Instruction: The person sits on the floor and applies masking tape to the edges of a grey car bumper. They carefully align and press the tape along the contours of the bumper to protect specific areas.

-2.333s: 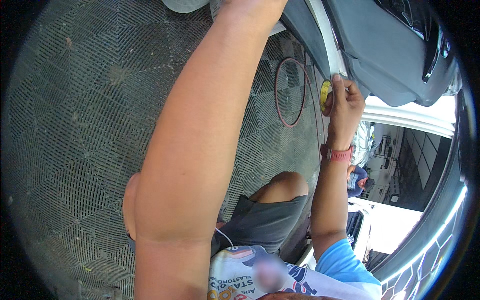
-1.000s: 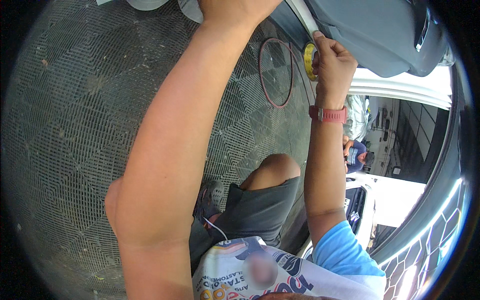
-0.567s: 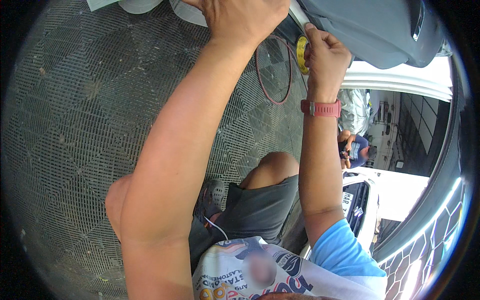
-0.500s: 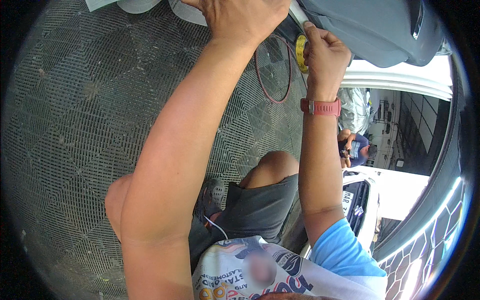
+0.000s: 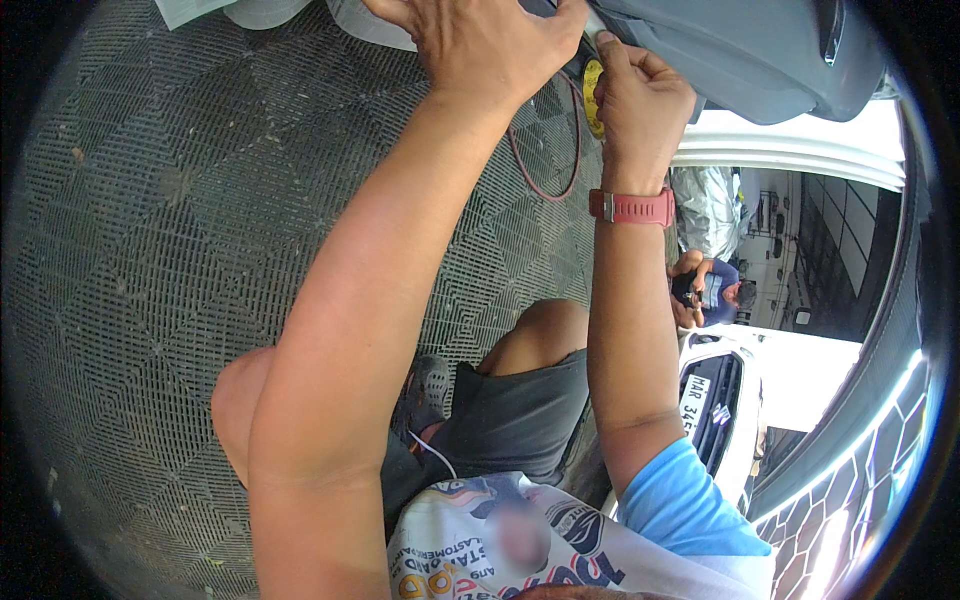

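Note:
My left hand point(image 5: 480, 45) is at the top edge, its thumb and one finger spread wide apart. The other fingertips are out of the picture. The thumb reaches toward a narrow pale strip point(image 5: 594, 22) along the edge of a dark grey panel point(image 5: 740, 60). On that strip my right hand point(image 5: 645, 105), with a red watch on its wrist, is closed in a pinch, thumb on top. Against the left side of the right hand sits a yellow roll point(image 5: 592, 98), seen nearly edge-on; whether the fingers grip it is hidden.
Dark grid mats point(image 5: 180, 230) cover the floor. A thin reddish hose point(image 5: 545, 196) loops below the hands. White sheets point(image 5: 370, 28) lie at the top left. To the right, a seated person point(image 5: 715, 290) and a white car point(image 5: 705, 400) appear beyond a white body edge point(image 5: 790, 150).
My right hand and the yellow roll have shifted slightly left and up. My left thumb now shows stretched out beside the strip. The view has shifted a little too.

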Tool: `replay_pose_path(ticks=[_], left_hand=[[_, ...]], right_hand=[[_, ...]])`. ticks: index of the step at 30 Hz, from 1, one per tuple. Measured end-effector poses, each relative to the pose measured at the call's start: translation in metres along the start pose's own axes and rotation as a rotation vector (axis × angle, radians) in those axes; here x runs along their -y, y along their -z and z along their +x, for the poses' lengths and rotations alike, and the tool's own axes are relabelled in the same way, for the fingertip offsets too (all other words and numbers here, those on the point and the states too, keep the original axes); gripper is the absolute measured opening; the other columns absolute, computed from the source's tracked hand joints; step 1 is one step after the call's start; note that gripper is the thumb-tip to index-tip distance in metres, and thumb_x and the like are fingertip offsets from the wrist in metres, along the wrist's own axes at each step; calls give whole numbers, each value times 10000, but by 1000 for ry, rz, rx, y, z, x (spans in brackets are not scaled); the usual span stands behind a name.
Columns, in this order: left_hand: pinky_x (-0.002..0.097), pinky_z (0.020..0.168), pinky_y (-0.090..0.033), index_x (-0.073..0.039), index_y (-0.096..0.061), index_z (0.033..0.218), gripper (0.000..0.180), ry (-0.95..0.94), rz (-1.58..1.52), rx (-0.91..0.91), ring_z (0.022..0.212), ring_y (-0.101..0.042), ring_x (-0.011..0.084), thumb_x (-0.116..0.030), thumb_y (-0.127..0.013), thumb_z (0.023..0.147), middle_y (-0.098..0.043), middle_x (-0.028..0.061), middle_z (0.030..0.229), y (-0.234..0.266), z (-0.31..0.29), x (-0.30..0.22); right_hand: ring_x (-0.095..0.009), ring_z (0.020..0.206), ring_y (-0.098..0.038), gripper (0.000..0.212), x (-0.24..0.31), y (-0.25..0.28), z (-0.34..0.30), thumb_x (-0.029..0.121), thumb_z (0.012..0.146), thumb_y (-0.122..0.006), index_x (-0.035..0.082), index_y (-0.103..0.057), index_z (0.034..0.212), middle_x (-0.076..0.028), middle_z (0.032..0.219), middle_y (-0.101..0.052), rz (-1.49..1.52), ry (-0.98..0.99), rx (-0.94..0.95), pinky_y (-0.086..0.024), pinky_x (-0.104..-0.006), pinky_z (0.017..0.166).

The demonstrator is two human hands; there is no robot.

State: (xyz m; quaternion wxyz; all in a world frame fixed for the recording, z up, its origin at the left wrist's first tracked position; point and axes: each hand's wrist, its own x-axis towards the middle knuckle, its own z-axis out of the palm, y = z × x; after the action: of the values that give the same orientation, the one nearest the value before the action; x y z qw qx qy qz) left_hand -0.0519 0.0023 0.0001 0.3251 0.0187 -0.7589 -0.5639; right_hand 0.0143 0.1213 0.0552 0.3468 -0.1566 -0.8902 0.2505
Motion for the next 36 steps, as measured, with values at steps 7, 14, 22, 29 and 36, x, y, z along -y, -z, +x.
replay_pose_path(ticks=[7, 14, 22, 29, 36], left_hand=[[696, 1215, -24, -53, -81, 1656, 1270, 0, -6, 21, 1560, 65, 516, -386, -865, 714, 26, 289, 1704, -1, -3, 2], [698, 1217, 1, -45, -73, 1654, 1367, 27, 21, 101, 1558, 89, 513, -434, -930, 662, 40, 288, 1704, 2, -4, -3], [702, 1211, 21, -34, -78, 1650, 1395, 58, 3, 116, 1557, 100, 515, -429, -952, 637, 35, 300, 1700, 4, -6, -10], [698, 1210, 22, -23, -89, 1647, 1360, 15, 114, 54, 1557, 98, 514, -406, -935, 654, 58, 308, 1695, -9, -6, 0], [693, 1207, 4, -13, -70, 1647, 1371, 57, 68, 104, 1553, 95, 526, -545, -884, 680, 49, 316, 1692, -6, -18, -14]], right_hand=[[-41, 519, -525, 274, 7, -3, -3, 173, 899, -768, -85, -746, 811, 1, 575, -618, 39, -19, 7, -413, -233, 504], [-44, 517, -531, 273, 1, -2, -1, 176, 908, -764, -81, -745, 815, -8, 579, -624, 50, -10, 20, -411, -225, 504], [-43, 538, -531, 262, 4, 2, -13, 169, 922, -745, -80, -734, 841, -8, 602, -620, 100, -39, 39, -400, -232, 503], [-93, 541, -558, 255, -26, 1, -46, 200, 985, -692, -12, -686, 842, -44, 672, -613, 612, -332, -563, -432, -241, 486], [-72, 465, -522, 218, -71, 55, -131, 210, 1032, -664, 16, -669, 932, -20, 628, -587, 556, -493, -373, -415, -203, 435]])
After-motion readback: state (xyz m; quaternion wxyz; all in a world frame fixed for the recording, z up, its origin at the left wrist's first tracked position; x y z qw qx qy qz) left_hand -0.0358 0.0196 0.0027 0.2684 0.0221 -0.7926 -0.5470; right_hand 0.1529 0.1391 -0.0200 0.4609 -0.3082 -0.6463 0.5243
